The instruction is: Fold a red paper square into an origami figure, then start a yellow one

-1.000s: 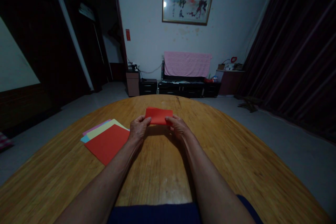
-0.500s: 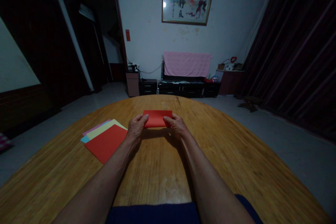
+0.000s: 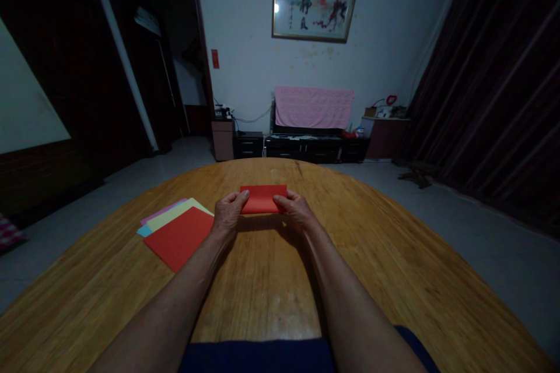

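Observation:
A red sheet of paper (image 3: 262, 200), in the shape of a wide, short rectangle, is held just above the wooden table (image 3: 258, 285). My left hand (image 3: 229, 210) pinches its left end, thumb on the near face. At the right end my right hand (image 3: 297, 208) grips it the same way, with the thumb lying across the face. The fingers behind the paper are hidden. Beside my left forearm lies a fanned stack of coloured paper, with a red sheet (image 3: 181, 239) on top and a yellow sheet (image 3: 175, 217), a blue sheet (image 3: 143, 231) and a pink sheet (image 3: 163, 211) showing under it.
Beyond the round table's far edge stands a low black cabinet (image 3: 301, 148), with a pink cloth (image 3: 312, 106) draped over something on it. A framed picture (image 3: 314, 10) hangs on the wall. Dark curtains (image 3: 490, 87) hang at the right.
Both hands keep their grip on the red paper, with almost no movement. The whole view has shifted very slightly, and the stack of paper lies as before.

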The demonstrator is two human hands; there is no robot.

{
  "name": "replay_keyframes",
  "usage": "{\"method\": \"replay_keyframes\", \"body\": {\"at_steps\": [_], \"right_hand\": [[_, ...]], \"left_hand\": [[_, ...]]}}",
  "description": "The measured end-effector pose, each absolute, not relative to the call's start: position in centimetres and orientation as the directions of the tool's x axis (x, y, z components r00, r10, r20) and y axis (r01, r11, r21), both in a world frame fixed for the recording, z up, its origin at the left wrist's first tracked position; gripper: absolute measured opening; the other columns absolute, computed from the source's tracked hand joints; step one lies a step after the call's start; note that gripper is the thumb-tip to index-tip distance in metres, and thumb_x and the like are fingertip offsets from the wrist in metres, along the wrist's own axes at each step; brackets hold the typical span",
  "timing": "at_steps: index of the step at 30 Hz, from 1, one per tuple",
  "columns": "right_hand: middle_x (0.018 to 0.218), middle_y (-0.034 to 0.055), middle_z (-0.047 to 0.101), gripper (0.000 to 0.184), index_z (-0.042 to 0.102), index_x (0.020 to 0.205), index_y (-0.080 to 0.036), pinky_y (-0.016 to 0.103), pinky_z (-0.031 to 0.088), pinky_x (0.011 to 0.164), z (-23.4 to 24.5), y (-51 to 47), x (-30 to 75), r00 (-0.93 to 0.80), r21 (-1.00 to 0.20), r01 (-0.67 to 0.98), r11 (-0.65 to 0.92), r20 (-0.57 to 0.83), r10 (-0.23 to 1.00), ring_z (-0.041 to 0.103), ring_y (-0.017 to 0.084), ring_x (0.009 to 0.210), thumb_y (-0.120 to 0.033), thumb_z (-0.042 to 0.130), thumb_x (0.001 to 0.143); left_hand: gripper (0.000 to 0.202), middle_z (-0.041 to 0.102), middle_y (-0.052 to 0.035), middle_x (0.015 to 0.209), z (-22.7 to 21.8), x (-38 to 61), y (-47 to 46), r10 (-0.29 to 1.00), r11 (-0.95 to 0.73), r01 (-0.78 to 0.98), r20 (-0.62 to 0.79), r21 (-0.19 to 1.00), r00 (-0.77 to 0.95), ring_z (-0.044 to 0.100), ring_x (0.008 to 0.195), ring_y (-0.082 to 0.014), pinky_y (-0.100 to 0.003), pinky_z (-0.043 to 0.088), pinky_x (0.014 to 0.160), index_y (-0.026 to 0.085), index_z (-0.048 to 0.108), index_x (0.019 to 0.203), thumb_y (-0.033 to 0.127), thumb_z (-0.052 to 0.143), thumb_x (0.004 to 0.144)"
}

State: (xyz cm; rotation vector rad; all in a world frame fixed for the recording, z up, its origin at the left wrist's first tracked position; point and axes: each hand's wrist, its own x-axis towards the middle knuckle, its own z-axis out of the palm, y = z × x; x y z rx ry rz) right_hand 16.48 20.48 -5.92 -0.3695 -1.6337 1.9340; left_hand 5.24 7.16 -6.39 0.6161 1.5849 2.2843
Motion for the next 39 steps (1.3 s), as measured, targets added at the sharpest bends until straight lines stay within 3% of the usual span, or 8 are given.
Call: {"method": "replay_keyframes", "body": {"at_steps": [22, 33, 39], "right_hand": [[0.074, 0.0036, 0.067, 0.029, 0.069, 0.088, -0.017, 0.026, 0.041, 0.057, -6.11, 20.72, 16.32, -0.794, -0.967, -0.24, -0.086, 0.145, 0.591, 0.055, 0.015, 0.062, -0.034, 0.071, 0.064], [0.065, 0.0013, 0.061, 0.025, 0.065, 0.075, -0.018, 0.024, 0.038, 0.054, -5.98, 20.89, 16.26, -0.735, -0.973, -0.211, -0.096, 0.093, 0.671, 0.05, 0.013, 0.058, -0.039, 0.068, 0.063], [0.06, -0.0011, 0.056, 0.026, 0.062, 0.068, -0.017, 0.024, 0.035, 0.052, -6.1, 21.19, 16.38, -0.722, -0.967, -0.246, -0.071, 0.134, 0.679, 0.046, 0.011, 0.055, -0.041, 0.068, 0.062]], "left_hand": [[0.036, 0.061, 0.0023, 0.059, -6.58, 5.13, 7.16, 0.447, -0.314, 0.06, 0.203, 0.948, -0.871, 0.05, 0.053, -0.0104, -0.023, 0.038, 0.054, 0.014, 0.066, 0.064, 0.049, 0.078, 0.061], [0.036, 0.059, 0.0027, 0.058, -6.85, 4.97, 7.18, 0.433, -0.31, 0.083, 0.219, 0.947, -0.874, 0.049, 0.053, -0.0103, -0.023, 0.036, 0.054, 0.014, 0.066, 0.064, 0.049, 0.078, 0.061], [0.035, 0.06, 0.0018, 0.059, -6.67, 5.07, 6.94, 0.431, -0.262, 0.122, 0.229, 0.957, -0.873, 0.049, 0.055, -0.0113, -0.023, 0.036, 0.055, 0.014, 0.068, 0.065, 0.049, 0.076, 0.063]]}}
